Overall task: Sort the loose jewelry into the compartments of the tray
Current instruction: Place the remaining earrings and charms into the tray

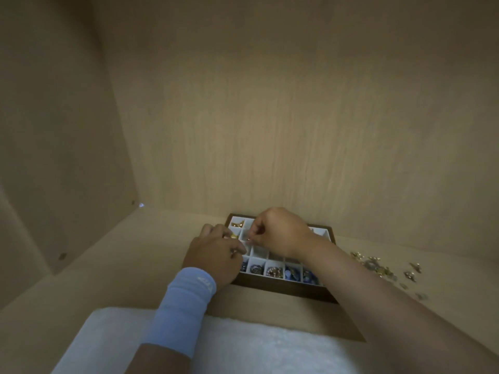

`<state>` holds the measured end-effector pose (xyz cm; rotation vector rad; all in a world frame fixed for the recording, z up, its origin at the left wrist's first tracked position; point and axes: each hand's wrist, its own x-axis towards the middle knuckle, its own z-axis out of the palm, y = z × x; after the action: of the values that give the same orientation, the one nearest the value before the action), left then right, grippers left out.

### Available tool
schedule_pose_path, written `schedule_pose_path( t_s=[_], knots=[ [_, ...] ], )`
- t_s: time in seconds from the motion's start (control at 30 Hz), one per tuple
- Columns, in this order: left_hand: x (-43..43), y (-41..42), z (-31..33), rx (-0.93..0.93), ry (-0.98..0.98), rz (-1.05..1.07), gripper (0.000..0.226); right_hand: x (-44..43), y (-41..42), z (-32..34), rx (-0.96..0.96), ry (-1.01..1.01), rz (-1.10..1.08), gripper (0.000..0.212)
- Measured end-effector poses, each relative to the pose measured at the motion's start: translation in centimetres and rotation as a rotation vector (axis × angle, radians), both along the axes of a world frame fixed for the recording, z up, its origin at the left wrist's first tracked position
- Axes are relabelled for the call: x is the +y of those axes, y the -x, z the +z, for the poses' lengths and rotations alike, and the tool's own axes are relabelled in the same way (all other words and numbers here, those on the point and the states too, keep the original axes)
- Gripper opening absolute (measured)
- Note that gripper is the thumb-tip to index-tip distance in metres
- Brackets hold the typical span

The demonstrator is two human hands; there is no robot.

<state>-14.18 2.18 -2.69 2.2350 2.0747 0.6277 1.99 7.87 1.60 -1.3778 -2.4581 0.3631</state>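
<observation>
Pale wood-grain panels wall a cabinet-like nook with a matching shelf (151, 265). At its centre the right hand (280, 233) is curled, thumb and forefinger pinched on something too small to identify, over the dark wooden tray with white compartments (283, 290). At nine o'clock of it the left hand (213, 255) holds a small gold piece (232, 236); its light-blue wristband (183, 306) bears an unreadable white logo. Loose gold and silver jewelry (383, 268) lies at three o'clock.
</observation>
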Motion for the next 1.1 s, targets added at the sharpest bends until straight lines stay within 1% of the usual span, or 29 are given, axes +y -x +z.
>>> schedule_pose_path(
  t_s=[0.1,0.17,0.2,0.33,0.47,0.57,0.67,0.77,0.87,0.97,1.03,1.1],
  knots=[
    [0.1,-0.1,0.2,0.079,0.009,0.022,0.030,0.2,0.1,-0.2,-0.055,-0.024,-0.001,0.019],
    [0.1,-0.2,0.2,0.086,0.012,0.020,0.031,0.2,0.2,-0.1,-0.087,-0.011,0.013,0.016],
    [0.1,-0.2,0.2,0.054,0.013,0.016,0.032,0.1,0.3,0.0,-0.101,0.005,0.029,0.015],
    [0.0,0.8,0.2,-0.182,0.013,0.033,0.032,0.0,1.3,0.1,-0.167,0.021,0.080,0.012],
    [0.1,1.2,-0.5,-0.258,0.043,0.024,0.034,0.3,2.2,0.1,-0.282,0.062,0.112,0.016],
    [0.1,1.0,-0.7,-0.264,0.013,0.010,0.033,0.6,2.6,0.4,-0.326,0.098,0.110,0.016],
    [0.3,1.0,-0.8,-0.272,-0.017,0.001,0.032,0.9,3.0,0.6,-0.349,0.060,0.090,0.015],
    [0.1,0.9,-0.8,-0.282,-0.020,0.005,0.032,1.2,3.1,0.4,-0.344,0.130,0.088,0.015],
    [0.1,0.9,-0.7,-0.273,-0.020,0.001,0.032,1.5,2.9,0.4,-0.286,0.224,0.086,0.014],
    [0.1,0.9,-0.7,-0.280,-0.021,-0.009,0.030,1.7,2.3,0.6,-0.175,0.196,0.050,0.015],
    [0.0,0.8,-0.6,-0.251,-0.017,-0.020,0.028,1.7,2.0,0.8,-0.166,0.162,0.039,0.015],
    [0.0,0.7,-0.5,-0.206,-0.023,-0.022,0.026,1.4,1.9,0.8,-0.195,0.172,0.061,0.017]
  ],
)
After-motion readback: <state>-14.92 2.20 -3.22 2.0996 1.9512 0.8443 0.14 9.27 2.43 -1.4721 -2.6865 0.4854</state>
